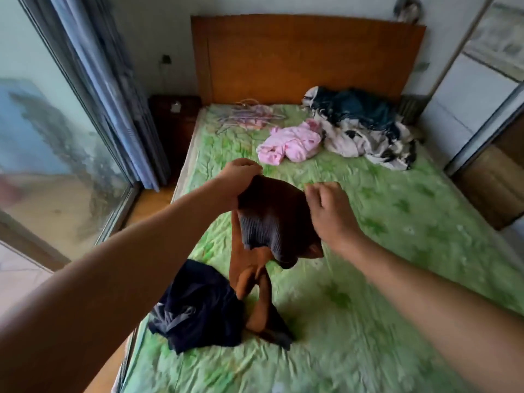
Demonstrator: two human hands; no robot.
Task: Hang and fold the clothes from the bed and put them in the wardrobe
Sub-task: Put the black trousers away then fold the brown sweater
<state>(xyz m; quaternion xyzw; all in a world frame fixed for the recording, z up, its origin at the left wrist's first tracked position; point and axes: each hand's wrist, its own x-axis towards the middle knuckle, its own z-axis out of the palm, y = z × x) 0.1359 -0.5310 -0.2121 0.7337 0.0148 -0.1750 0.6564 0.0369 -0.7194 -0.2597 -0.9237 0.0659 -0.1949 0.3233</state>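
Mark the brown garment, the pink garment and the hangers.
brown garment [270,214], head view, ribbed upper part
pink garment [293,143], head view, middle of heap
hangers [248,117], head view, middle of pile

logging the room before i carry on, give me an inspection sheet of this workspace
surface: bed, green and wrinkled
job's things: brown garment held up, its tail on the bed; navy garment beside it; pink garment, dark-and-white pile and hangers near the headboard
clutter: nothing seen
hands: left hand grips the brown garment's top; right hand at its other edge, grip hidden
cables: perhaps one below a wall fitting, blurred
surroundings: curtain and glass left, nightstand, wardrobe right
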